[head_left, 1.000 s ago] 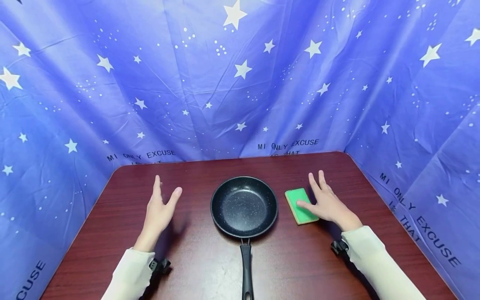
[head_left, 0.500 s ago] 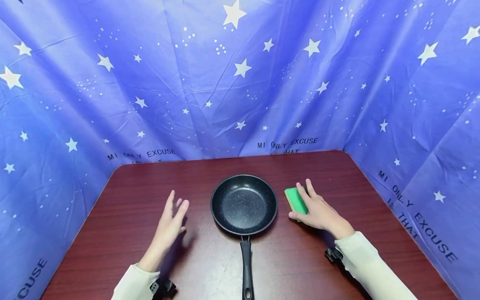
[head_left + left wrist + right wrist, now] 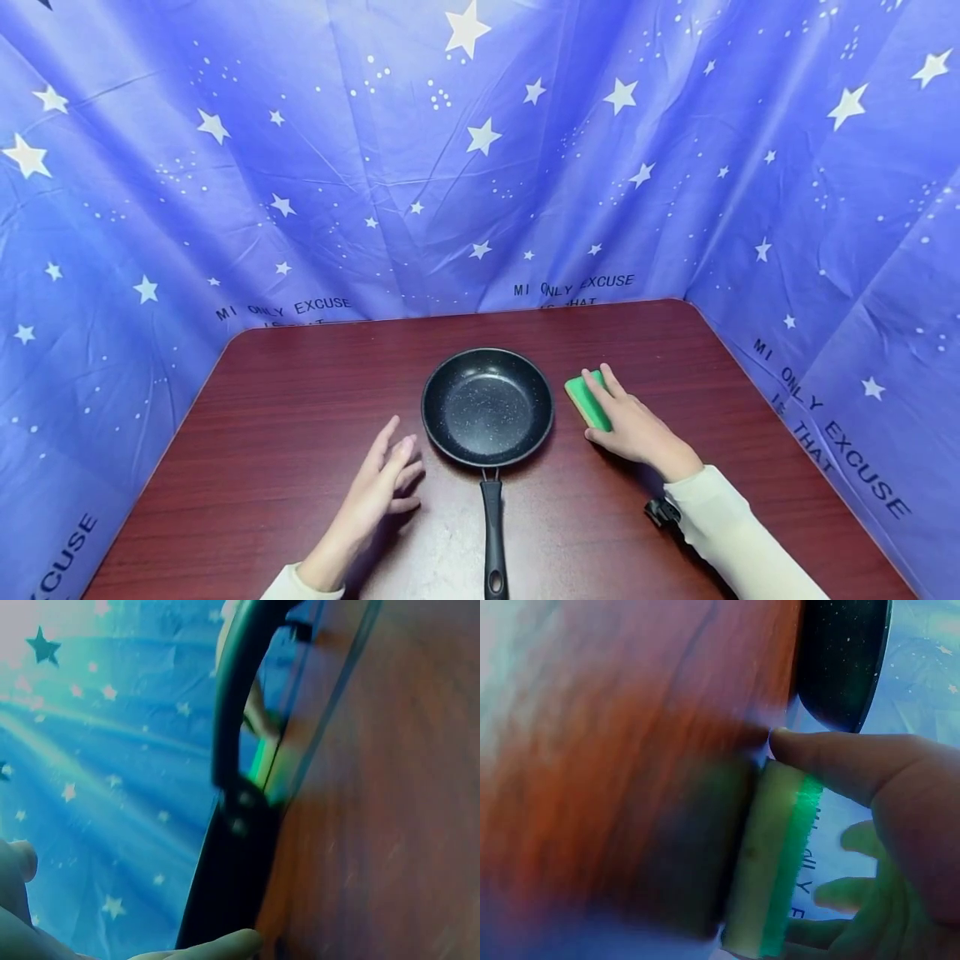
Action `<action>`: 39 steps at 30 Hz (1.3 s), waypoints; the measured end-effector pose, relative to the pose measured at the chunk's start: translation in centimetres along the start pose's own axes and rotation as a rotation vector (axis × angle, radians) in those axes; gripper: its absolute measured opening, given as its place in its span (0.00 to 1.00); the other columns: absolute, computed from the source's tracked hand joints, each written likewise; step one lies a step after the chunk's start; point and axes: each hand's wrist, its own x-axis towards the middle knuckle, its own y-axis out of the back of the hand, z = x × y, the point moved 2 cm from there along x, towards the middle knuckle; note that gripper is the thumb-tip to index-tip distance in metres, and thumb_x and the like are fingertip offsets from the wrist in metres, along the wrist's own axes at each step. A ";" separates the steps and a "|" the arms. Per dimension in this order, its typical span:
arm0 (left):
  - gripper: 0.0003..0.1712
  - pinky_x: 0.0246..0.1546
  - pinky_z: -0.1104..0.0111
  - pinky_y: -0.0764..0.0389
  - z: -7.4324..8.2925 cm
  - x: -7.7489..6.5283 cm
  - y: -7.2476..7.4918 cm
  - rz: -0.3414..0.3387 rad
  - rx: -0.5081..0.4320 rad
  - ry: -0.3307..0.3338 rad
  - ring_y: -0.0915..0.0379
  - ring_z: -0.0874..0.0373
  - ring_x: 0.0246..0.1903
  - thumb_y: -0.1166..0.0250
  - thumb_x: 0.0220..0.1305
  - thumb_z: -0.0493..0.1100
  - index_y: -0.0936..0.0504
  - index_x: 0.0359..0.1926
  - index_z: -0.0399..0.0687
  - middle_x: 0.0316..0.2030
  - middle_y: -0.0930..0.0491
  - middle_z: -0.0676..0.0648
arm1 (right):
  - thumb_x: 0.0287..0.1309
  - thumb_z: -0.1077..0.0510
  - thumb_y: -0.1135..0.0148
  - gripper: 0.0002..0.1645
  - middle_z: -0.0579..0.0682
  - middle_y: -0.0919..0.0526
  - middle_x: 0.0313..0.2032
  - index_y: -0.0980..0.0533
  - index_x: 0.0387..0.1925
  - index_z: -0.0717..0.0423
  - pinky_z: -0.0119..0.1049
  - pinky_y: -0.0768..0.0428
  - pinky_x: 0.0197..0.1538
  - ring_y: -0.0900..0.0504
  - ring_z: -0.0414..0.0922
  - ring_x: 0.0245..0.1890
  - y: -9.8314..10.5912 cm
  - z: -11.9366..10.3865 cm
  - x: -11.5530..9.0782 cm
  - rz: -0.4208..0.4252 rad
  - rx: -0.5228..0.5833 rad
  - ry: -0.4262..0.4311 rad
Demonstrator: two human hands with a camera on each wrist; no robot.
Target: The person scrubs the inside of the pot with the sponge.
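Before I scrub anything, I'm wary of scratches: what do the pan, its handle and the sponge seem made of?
Pan: probably metal, semi-gloss nonstick-coated, from its black speckled surface and glints.
Handle: likely satin plastic, from its smooth black look.
Sponge: seemingly matte foam, pale and blocky; its green layer looks grainy, perhaps scouring fibre.

This looks like a small curtained-off booth fitted out for recording; the kind of building around it cannot be told. Blue-violet curtain [image 3: 420, 271], printed with white stars [image 3: 483, 136] and black lettering [image 3: 322, 306], hangs beyond the frying pan [image 3: 487, 408] and on either side of it, close around the desk [image 3: 315, 383] under the pan. That surface is reddish-brown wood grain with rounded far corners. The pan and the sponge [image 3: 579, 395] to its right are kitchenware. A black device [image 3: 663, 512] sits at a cuff on the pan's near right.
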 end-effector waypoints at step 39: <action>0.41 0.41 0.52 0.10 -3.5 -3.7 -7.5 -0.470 -0.432 0.294 0.20 0.38 0.58 0.48 0.82 0.54 0.54 0.83 0.45 0.70 0.31 0.36 | 0.65 0.54 0.30 0.35 0.67 0.31 0.73 0.25 0.71 0.61 0.58 0.22 0.66 0.25 0.64 0.65 0.1 -7.8 3.3 -0.084 -0.082 0.296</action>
